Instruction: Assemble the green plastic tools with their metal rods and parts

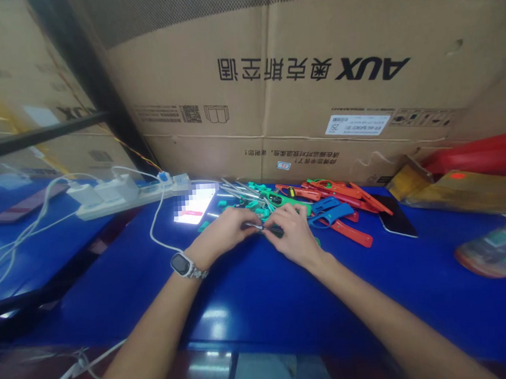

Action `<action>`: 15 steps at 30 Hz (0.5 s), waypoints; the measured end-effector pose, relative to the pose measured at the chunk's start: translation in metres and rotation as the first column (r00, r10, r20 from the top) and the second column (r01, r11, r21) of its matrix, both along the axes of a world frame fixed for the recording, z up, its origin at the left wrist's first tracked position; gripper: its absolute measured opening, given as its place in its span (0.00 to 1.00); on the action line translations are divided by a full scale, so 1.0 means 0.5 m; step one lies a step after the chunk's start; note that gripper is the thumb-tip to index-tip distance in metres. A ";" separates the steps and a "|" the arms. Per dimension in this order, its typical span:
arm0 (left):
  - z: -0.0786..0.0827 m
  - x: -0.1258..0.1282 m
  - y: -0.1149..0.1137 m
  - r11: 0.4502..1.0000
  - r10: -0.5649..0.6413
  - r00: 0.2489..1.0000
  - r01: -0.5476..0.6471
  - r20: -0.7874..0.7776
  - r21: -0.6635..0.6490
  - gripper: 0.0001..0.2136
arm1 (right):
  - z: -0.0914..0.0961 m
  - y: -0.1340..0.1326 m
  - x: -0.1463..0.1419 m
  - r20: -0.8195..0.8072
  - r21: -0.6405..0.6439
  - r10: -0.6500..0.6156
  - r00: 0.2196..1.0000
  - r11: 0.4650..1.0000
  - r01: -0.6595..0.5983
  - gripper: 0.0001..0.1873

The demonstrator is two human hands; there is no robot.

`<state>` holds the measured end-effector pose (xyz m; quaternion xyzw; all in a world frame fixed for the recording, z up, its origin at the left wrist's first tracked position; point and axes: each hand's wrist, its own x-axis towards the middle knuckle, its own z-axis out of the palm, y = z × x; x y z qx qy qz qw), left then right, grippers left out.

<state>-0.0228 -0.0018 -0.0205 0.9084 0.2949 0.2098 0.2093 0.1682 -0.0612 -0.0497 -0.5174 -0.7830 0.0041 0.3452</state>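
Note:
My left hand [226, 230], with a watch [181, 265] on its wrist, is closed in a pinch on one end of a small, thin metal piece [254, 225]. My right hand [296, 232] pinches the other end, where a dark part shows between thumb and fingers; its exact kind is blurred. Just beyond the fingers lies a heap of green plastic parts [259, 190] with thin metal tubes [238, 189]. Right of my right hand are blue plastic handles [331, 212] and orange-red handle-shaped shells [352, 233], like the casings of long lighters.
A lit phone [196, 204] lies left of the heap, a dark phone [398, 220] to the right. A white power strip [108, 201] with cables is at left. A large cardboard box [248, 115] stands behind the blue table [251, 292]. A clear container [496, 249] sits at right.

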 end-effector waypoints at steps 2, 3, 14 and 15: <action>-0.001 0.000 0.001 1.000 0.018 1.000 -0.018 0.015 -0.006 0.04 | 0.002 -0.002 0.000 -0.002 -0.004 -0.017 1.000 1.000 0.017 0.03; -0.001 -0.001 0.001 1.000 0.023 1.000 -0.023 0.017 -0.006 0.04 | 0.003 -0.003 0.001 -0.004 -0.008 -0.024 1.000 1.000 0.024 0.05; -0.007 -0.001 0.005 0.999 0.007 1.000 -0.006 0.026 -0.032 0.05 | -0.002 0.003 0.006 -0.016 -0.043 0.035 0.999 0.998 -0.036 0.03; -0.007 0.000 0.006 0.999 0.004 1.000 -0.003 0.022 -0.034 0.05 | -0.002 0.003 0.005 -0.021 -0.043 0.033 0.999 0.998 -0.033 0.03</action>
